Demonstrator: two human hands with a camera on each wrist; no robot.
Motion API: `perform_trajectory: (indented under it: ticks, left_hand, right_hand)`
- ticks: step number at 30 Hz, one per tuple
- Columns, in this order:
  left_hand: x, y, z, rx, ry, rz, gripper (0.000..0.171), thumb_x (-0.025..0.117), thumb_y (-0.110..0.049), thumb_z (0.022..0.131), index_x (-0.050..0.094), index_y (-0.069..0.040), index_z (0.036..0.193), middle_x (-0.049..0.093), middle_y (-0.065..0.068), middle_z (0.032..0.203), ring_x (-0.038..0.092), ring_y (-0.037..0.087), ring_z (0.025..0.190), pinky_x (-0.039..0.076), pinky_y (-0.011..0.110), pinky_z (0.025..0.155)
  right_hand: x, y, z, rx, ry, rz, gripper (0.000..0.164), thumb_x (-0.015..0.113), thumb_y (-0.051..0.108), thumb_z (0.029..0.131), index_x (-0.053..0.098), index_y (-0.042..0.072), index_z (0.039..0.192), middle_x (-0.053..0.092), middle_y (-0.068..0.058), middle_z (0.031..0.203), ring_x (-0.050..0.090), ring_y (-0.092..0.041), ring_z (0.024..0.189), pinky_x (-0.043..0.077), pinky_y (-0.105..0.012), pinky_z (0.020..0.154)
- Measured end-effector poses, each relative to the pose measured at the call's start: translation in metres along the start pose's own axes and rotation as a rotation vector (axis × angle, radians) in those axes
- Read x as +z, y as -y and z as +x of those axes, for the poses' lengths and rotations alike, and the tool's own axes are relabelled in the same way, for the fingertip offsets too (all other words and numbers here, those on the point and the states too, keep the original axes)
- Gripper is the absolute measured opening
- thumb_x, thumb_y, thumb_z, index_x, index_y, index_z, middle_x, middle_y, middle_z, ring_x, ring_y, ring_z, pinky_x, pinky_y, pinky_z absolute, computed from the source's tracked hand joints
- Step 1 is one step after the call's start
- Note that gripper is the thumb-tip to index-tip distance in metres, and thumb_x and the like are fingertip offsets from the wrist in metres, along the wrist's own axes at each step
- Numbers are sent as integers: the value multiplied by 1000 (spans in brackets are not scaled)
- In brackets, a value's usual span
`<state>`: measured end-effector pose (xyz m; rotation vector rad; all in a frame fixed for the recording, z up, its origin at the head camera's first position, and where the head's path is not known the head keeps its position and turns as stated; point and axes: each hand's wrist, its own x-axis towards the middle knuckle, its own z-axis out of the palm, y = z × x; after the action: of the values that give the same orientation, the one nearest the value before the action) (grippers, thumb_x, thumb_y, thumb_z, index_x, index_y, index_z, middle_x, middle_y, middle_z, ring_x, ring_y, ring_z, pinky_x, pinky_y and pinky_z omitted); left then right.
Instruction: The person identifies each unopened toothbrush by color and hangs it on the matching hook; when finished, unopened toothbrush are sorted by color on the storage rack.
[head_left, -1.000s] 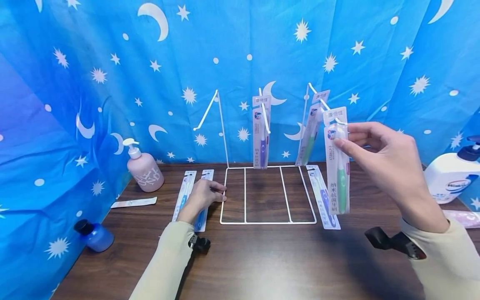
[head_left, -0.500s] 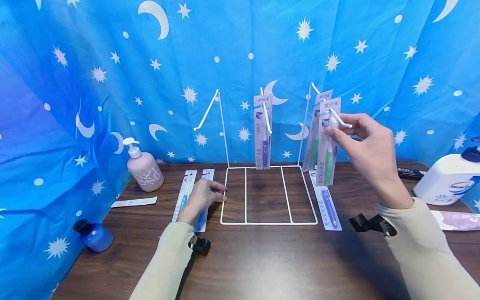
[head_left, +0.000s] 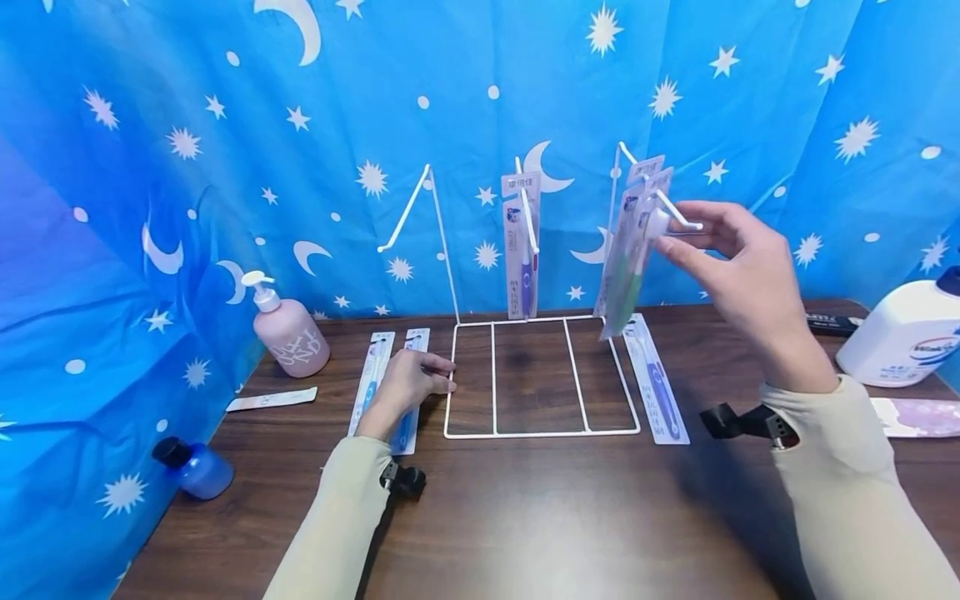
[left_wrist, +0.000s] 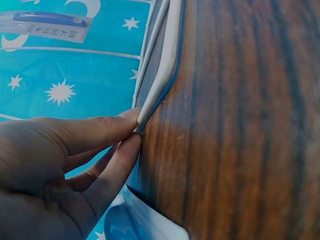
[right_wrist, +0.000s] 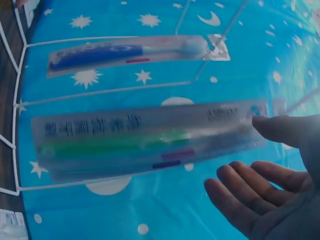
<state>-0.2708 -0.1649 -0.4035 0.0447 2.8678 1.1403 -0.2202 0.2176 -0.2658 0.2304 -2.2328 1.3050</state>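
My left hand [head_left: 405, 382] pinches the left base wire of a white wire display rack [head_left: 525, 434]; the left wrist view shows thumb and fingertip on the wire [left_wrist: 162, 75]. My right hand [head_left: 750, 267] is at the rack's right hook, its fingers spread apart. In the right wrist view its thumb lies at the top end of a packaged green toothbrush [right_wrist: 125, 142], which hangs on that hook, tilted. Another packaged toothbrush hangs close behind it, mostly covered. On the middle hook hangs a packaged purple toothbrush [head_left: 525, 279]. The left hook [head_left: 405, 208] bears nothing.
A packaged purple toothbrush [head_left: 660, 392] lies right of the rack; two packaged blue ones, one nearer [head_left: 407, 429], lie partly under my left hand. A pink pump bottle [head_left: 291, 337], a blue bottle [head_left: 202, 471] and a flat sachet [head_left: 272, 400] are left. A white pump bottle [head_left: 900, 337] stands right.
The green toothbrush pack has slid back along the right hook, up against the one behind. My right hand moved in with it, and its fingers have come away. The left hand keeps its place.
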Motion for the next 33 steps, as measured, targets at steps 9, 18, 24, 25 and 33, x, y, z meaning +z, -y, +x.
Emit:
perform_trajectory:
  ticks: [9, 18, 24, 25, 33]
  left_hand:
    - [-3, 2, 2, 28, 4, 18, 23, 82, -11, 77, 77, -14, 99, 70, -1, 87, 59, 16, 77, 45, 32, 72]
    - [-6, 2, 2, 35, 8, 18, 24, 82, -12, 77, 77, -13, 101, 71, 0, 90, 60, 16, 76, 46, 33, 73]
    - [-4, 2, 2, 19, 11, 3, 25, 82, -11, 77, 77, -13, 101, 71, 0, 89, 60, 16, 75, 45, 33, 73]
    - [-3, 2, 2, 17, 13, 0, 25, 82, -11, 77, 77, -13, 101, 71, 1, 90, 60, 16, 76, 45, 33, 73]
    - [0, 0, 2, 6, 21, -2, 24, 81, -11, 78, 77, -14, 101, 71, 0, 90, 60, 19, 79, 43, 33, 75]
  right_hand:
    - [-10, -37, 14, 99, 1, 219, 44, 71, 22, 89, 59, 9, 129, 65, -3, 107, 68, -7, 88, 50, -17, 72]
    - [9, -87, 23, 249, 105, 93, 50, 68, 35, 90, 58, 1, 125, 64, -1, 106, 65, -4, 85, 52, -19, 70]
    - [24, -114, 18, 391, 179, 39, 58, 65, 44, 91, 56, 0, 128, 57, -14, 123, 64, -15, 93, 52, -24, 77]
    - [27, -118, 16, 418, 187, 52, 57, 66, 42, 91, 56, 0, 127, 57, -15, 124, 63, -18, 96, 52, -27, 79]
    - [46, -148, 7, 601, 334, -20, 55, 68, 35, 91, 55, -4, 127, 52, -23, 130, 56, -33, 112, 48, -41, 90]
